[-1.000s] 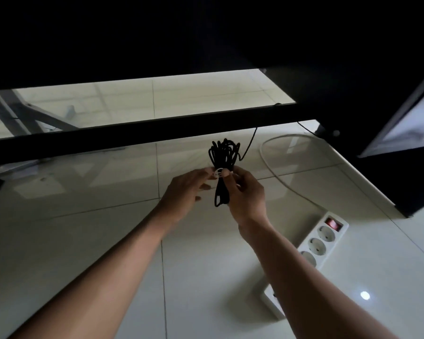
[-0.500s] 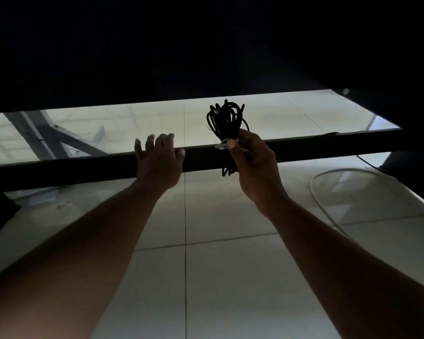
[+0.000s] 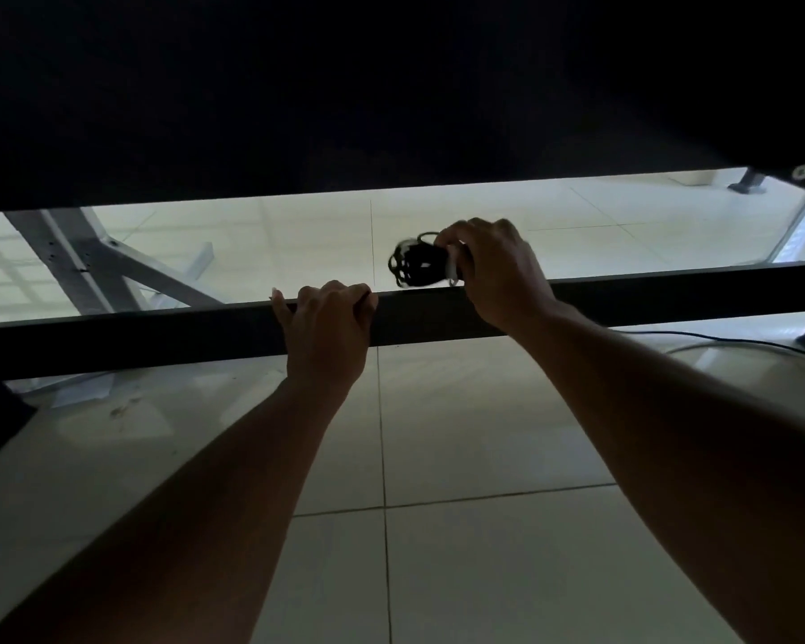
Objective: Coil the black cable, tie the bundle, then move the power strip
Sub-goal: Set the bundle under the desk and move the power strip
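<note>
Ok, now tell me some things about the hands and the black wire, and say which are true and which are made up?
1. The right hand holds the black cable bundle. True.
2. The left hand holds the bundle too. False: it grips the dark bar.
3. The bundle lies on the floor tiles. False: the right hand holds it up, near the bar's top edge.
4. A white tie shows on the bundle, right beside the right hand. True.
</note>
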Available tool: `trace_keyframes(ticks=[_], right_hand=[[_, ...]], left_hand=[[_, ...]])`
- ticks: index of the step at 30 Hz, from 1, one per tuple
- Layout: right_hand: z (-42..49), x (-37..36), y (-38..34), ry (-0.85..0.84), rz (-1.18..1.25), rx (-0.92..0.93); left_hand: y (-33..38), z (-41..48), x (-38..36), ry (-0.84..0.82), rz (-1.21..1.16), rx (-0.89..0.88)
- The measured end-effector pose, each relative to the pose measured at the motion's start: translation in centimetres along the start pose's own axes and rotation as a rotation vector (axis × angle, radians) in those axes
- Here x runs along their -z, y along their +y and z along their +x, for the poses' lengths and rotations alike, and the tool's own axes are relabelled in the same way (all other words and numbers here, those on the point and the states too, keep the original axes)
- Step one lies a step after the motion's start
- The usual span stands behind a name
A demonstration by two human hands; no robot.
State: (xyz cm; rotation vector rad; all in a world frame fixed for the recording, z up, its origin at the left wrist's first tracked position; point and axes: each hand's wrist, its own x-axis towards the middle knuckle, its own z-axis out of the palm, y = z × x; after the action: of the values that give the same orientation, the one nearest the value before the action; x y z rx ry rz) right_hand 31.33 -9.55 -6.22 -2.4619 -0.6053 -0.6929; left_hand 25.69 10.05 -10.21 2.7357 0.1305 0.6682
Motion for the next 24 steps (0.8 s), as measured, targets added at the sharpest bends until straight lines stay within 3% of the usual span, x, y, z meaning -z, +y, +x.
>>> trace_keyframes(ticks=[2, 5, 10, 18, 24], right_hand=[[1.7, -0.1, -0.1, -0.061, -0.018, -0.009], [3.3, -0.8, -0.3, -0.285, -0.094, -0.04], [3.1, -2.0, 0.0, -0.47, -0.025, -0.041], [3.1, -3.1, 0.4, -0.501, 0.109, -0.062], [2.3, -2.9, 0.2, -0.565, -0.055, -0.081]], left_hand=[[0.0, -0.2, -0.2, 0.012, 0.004, -0.007], [0.0, -0.3, -0.6, 0.041, -0.009, -0.017], [-0.2, -0.7, -1.1, 0.076, -0.016, -0.015], [-0.2, -0.5, -1.8, 0.124, -0.021, -0.016], [-0.4, -0.8, -2.2, 0.157, -0.032, -0.031]])
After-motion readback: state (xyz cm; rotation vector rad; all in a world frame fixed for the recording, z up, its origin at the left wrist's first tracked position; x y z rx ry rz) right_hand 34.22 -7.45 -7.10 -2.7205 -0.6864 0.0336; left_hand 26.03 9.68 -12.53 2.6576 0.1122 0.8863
